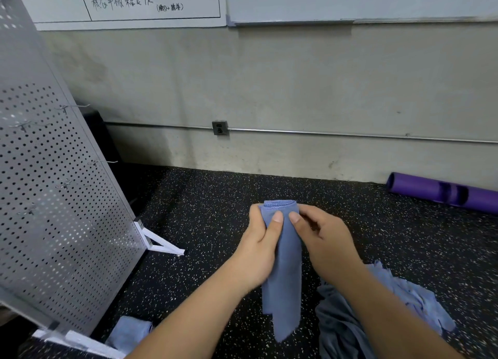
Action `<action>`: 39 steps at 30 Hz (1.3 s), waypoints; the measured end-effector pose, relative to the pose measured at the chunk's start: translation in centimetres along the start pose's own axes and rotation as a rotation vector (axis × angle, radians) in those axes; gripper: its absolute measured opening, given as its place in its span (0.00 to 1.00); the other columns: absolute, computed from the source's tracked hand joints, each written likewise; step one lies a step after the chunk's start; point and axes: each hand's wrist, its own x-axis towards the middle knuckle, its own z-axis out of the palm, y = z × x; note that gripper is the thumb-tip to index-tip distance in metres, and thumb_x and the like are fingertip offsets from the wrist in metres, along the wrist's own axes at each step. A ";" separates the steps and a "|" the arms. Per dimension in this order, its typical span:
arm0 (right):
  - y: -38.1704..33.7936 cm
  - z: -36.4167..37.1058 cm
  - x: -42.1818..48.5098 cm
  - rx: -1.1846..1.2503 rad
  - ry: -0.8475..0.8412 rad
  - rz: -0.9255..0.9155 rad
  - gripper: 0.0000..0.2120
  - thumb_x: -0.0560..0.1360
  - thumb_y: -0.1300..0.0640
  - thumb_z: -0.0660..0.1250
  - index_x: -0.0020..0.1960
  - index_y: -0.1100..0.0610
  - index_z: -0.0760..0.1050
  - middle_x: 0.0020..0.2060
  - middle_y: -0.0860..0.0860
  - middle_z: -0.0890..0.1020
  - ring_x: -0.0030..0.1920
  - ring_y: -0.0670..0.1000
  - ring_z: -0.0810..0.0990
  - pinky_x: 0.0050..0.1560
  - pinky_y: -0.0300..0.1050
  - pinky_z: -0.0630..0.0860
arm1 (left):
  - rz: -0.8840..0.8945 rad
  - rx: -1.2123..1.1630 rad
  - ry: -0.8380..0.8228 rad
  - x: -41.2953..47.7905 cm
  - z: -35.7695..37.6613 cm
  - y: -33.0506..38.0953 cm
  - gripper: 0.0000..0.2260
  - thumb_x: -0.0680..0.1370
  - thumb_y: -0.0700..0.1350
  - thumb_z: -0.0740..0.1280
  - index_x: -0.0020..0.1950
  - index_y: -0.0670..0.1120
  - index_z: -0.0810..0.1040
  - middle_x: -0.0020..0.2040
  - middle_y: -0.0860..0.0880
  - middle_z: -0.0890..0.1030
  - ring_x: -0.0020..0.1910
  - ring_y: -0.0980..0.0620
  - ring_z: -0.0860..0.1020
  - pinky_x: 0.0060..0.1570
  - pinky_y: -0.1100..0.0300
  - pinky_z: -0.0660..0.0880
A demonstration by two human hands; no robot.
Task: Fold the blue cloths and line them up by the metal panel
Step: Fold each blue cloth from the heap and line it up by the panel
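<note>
Centrally, a blue cloth is held up above the floor by both hands. It has been doubled over at the top, so that a rounded fold is shown at its upper end, and the rest is left hanging down in a long narrow strip with an uneven lower edge. The left hand is closed round the cloth's left side, with the thumb pressed flat on the front and the fingers curled behind. The right hand is closed on the right side just below the fold, the cloth being pinched between the thumb in front and the fingers behind. The two thumbs are set close together, not quite touching.

To the left, a perforated metal panel is seen standing at a slant, carried on a white foot, with several small wire hooks fixed in its holes. A folded cloth, paler blue, is laid on the floor just beside the panel's near end and is partly hidden by the left forearm. A loose heap of cloths is spread on the floor at the lower right, partly covered by the right forearm.

The floor is black with pale speckles. A rolled purple mat is laid against the grey wall at the far right. A socket and a thin pipe are mounted low on the wall, and a whiteboard with handwriting is hung above.
</note>
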 end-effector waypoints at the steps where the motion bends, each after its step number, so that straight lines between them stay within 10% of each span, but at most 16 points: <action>1: 0.1 0.2 -0.1 -0.009 -0.014 0.001 0.11 0.85 0.53 0.68 0.63 0.42 0.83 0.51 0.38 0.87 0.50 0.40 0.85 0.49 0.34 0.79 | 0.011 0.018 0.001 -0.1 0.0 0.1 0.13 0.87 0.60 0.58 0.62 0.51 0.68 0.58 0.54 0.83 0.56 0.62 0.81 0.61 0.57 0.77; 8: 0.8 0.0 0.4 0.092 0.050 0.035 0.08 0.82 0.55 0.72 0.58 0.45 0.85 0.50 0.44 0.88 0.52 0.48 0.87 0.57 0.54 0.84 | 0.099 0.071 -0.002 0.4 -1.0 0.7 0.07 0.88 0.53 0.60 0.62 0.52 0.72 0.54 0.58 0.82 0.52 0.62 0.80 0.58 0.59 0.77; 15: 0.6 0.1 0.5 0.160 0.104 0.011 0.05 0.78 0.57 0.77 0.52 0.48 0.85 0.44 0.46 0.88 0.42 0.46 0.84 0.47 0.41 0.83 | 0.117 -0.120 0.069 0.8 -1.1 1.3 0.10 0.86 0.52 0.65 0.54 0.46 0.80 0.51 0.38 0.82 0.48 0.53 0.77 0.52 0.50 0.75; 26: 0.6 0.1 0.8 0.291 0.299 0.024 0.02 0.81 0.56 0.73 0.53 0.53 0.84 0.43 0.51 0.89 0.44 0.54 0.87 0.46 0.47 0.83 | 0.008 -0.014 -0.016 -0.3 1.1 -0.4 0.14 0.84 0.60 0.61 0.58 0.50 0.75 0.52 0.55 0.83 0.53 0.57 0.80 0.61 0.46 0.79; 29: 0.6 0.2 0.7 0.330 0.213 0.063 0.06 0.83 0.54 0.70 0.57 0.55 0.82 0.38 0.45 0.86 0.37 0.43 0.82 0.40 0.40 0.79 | -0.027 -0.107 0.023 -0.3 1.4 0.0 0.15 0.85 0.60 0.61 0.58 0.48 0.72 0.52 0.49 0.82 0.50 0.55 0.79 0.58 0.45 0.78; 34: 1.7 1.6 -0.5 0.103 -0.148 0.177 0.11 0.79 0.47 0.76 0.59 0.47 0.80 0.50 0.44 0.88 0.53 0.49 0.87 0.59 0.60 0.84 | -0.183 -0.389 0.145 0.4 0.6 0.5 0.12 0.88 0.57 0.61 0.58 0.49 0.73 0.57 0.40 0.84 0.51 0.50 0.84 0.55 0.46 0.83; 39: 1.5 1.3 -0.3 0.220 0.002 0.181 0.08 0.79 0.58 0.76 0.57 0.54 0.81 0.51 0.47 0.89 0.53 0.48 0.88 0.57 0.53 0.85 | -0.243 -0.352 -0.034 0.4 -0.2 0.3 0.12 0.87 0.54 0.65 0.69 0.53 0.73 0.58 0.46 0.86 0.57 0.50 0.86 0.57 0.52 0.83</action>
